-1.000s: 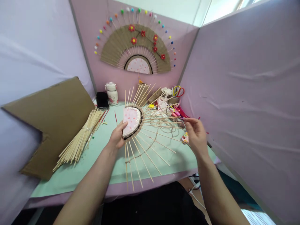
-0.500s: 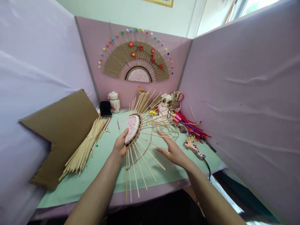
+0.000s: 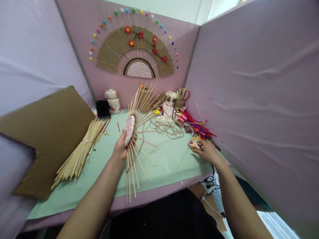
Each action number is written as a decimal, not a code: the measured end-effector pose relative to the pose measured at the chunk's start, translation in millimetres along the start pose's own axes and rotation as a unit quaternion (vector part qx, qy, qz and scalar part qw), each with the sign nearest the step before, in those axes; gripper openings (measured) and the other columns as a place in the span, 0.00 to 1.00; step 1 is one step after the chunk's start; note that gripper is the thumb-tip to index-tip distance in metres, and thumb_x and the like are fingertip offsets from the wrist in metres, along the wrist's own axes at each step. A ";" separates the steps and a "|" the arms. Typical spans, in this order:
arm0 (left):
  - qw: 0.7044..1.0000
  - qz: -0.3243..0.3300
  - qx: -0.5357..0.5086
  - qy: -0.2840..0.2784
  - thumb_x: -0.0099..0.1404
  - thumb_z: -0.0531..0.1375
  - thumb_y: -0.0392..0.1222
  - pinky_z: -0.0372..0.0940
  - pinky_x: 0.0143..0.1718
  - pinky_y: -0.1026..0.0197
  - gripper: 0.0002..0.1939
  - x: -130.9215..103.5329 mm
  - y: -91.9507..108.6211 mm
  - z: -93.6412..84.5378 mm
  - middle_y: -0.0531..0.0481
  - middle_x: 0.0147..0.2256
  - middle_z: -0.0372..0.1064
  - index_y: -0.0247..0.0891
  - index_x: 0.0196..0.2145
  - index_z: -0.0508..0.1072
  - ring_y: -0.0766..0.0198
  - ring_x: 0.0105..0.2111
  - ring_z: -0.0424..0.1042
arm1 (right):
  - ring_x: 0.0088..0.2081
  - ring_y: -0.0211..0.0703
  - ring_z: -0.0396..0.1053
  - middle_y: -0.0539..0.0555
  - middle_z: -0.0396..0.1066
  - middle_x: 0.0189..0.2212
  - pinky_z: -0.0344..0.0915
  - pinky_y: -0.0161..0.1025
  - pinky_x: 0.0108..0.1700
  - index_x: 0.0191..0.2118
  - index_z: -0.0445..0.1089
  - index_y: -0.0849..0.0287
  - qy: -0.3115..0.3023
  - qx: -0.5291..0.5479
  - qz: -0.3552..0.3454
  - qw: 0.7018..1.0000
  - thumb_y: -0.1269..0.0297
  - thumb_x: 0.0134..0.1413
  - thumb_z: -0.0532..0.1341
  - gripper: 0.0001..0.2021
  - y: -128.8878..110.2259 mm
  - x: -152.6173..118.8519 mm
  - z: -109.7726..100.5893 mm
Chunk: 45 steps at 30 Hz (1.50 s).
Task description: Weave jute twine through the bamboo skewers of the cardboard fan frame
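Observation:
My left hand grips the flat edge of a half-round fan base, pink and white with a dark rim. Thin wooden sticks fan out from its curved side, and it is held tilted above the table. To the right, my right hand is closed around a colourfully patterned hot glue gun at the table's right side. The palm and fingers hide most of its handle. A fine pale strand runs from near the gun down toward the table.
A bundle of sticks lies left beside a bent cardboard sheet. Loose twine, pipe cleaners and a scissors holder are at back right. A finished fan hangs on the pink panel; a white bottle stands below.
My right hand has moved from beside the sticks rightward onto the glue gun and closed on it. The fan base is turned more edge-on in my left hand. The camera view has shifted.

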<state>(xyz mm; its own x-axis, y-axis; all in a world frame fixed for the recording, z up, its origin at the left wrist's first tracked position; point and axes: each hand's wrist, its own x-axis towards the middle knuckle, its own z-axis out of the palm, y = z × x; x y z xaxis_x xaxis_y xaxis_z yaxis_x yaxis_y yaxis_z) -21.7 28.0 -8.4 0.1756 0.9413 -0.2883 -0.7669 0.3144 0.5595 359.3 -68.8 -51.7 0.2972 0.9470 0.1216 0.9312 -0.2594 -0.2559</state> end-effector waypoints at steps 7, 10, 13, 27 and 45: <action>1.000 0.015 0.007 0.015 0.71 0.51 0.44 0.72 0.28 0.67 0.14 6.4 -1.3 -5.6 0.49 0.25 0.75 0.32 0.40 0.72 0.68 0.21 0.74 | 0.38 0.55 0.72 0.65 0.73 0.36 0.63 0.43 0.38 0.44 0.71 0.64 -0.041 0.001 0.061 0.997 0.53 0.48 0.62 0.21 0.1 5.6 9.3; 1.000 0.015 0.005 0.018 0.71 0.51 0.44 0.72 0.26 0.67 0.14 5.2 -1.1 -4.8 0.49 0.25 0.75 0.32 0.41 0.72 0.67 0.21 0.74 | 0.30 0.52 0.71 0.59 0.74 0.29 0.63 0.42 0.31 0.38 0.73 0.60 -0.046 0.097 0.039 0.993 0.51 0.45 0.62 0.18 7.0 -1.3 -10.8; 1.000 0.008 0.008 0.022 0.71 0.52 0.44 0.70 0.23 0.68 0.14 2.5 -1.4 -2.3 0.49 0.23 0.74 0.31 0.42 0.73 0.67 0.19 0.73 | 0.24 0.46 0.68 0.55 0.73 0.25 0.62 0.40 0.25 0.37 0.73 0.57 -0.036 0.259 0.027 0.965 0.48 0.42 0.63 0.19 3.4 -12.9 -41.1; 0.996 -0.090 -0.011 -0.019 0.72 0.50 0.42 0.63 0.15 0.73 0.15 -5.5 -6.8 1.0 0.55 0.18 0.62 0.29 0.47 0.69 0.72 0.14 0.64 | 0.22 0.33 0.57 0.51 0.66 0.29 0.50 0.33 0.21 0.43 0.69 0.58 -0.032 0.664 -0.118 0.738 0.48 0.53 0.61 0.19 -153.2 -36.7 -44.3; 0.949 -0.263 -0.131 -0.116 0.73 0.43 0.39 0.68 0.20 0.74 0.25 -9.2 -6.8 -6.5 0.53 0.23 0.63 0.32 0.65 0.52 0.71 0.19 0.68 | 0.21 0.36 0.58 0.49 0.58 0.16 0.57 0.36 0.25 0.20 0.60 0.57 0.009 0.517 -0.233 0.824 0.42 0.57 0.53 0.25 -222.0 -29.0 -37.8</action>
<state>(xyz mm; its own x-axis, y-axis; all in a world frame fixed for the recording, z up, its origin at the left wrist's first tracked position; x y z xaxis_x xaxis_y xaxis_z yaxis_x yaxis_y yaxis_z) -22.1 16.4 -14.7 0.6847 0.6734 -0.2789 -0.6572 0.7358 0.1632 151.9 -45.8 37.9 -0.0294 0.8927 0.4497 0.2712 0.4402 -0.8560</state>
